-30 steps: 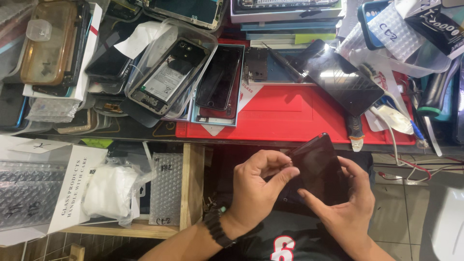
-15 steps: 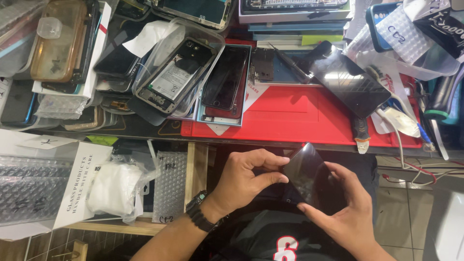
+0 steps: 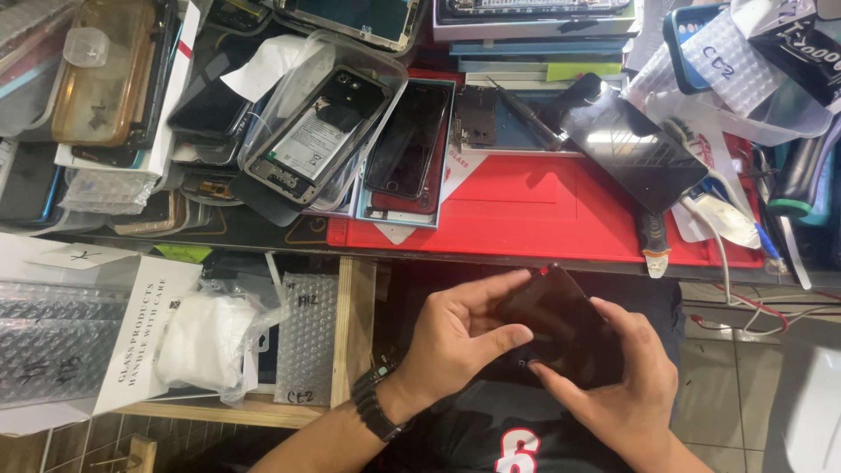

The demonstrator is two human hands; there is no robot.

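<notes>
Both of my hands hold a black phone screen panel (image 3: pixel 561 328) over my lap, below the front edge of the workbench. My left hand (image 3: pixel 460 337), with a black wristwatch, grips its left edge with thumb and fingers. My right hand (image 3: pixel 626 385) cradles the panel from below and from the right, thumb across its lower edge. The panel is tilted, its top corner pointing up toward the bench.
A red work mat (image 3: pixel 526 210) lies on the bench, with an opened phone (image 3: pixel 311 136), a dark phone in a tray (image 3: pixel 407 140), a loose black screen (image 3: pixel 635 149) and a screwdriver (image 3: pixel 526 114). A wooden shelf (image 3: pixel 355 324) at the left holds bubble wrap and a white box (image 3: pixel 131 342).
The black panel has shifted a little between my hands, and my left fingers have closed further over its left edge. The view has drifted slightly.
</notes>
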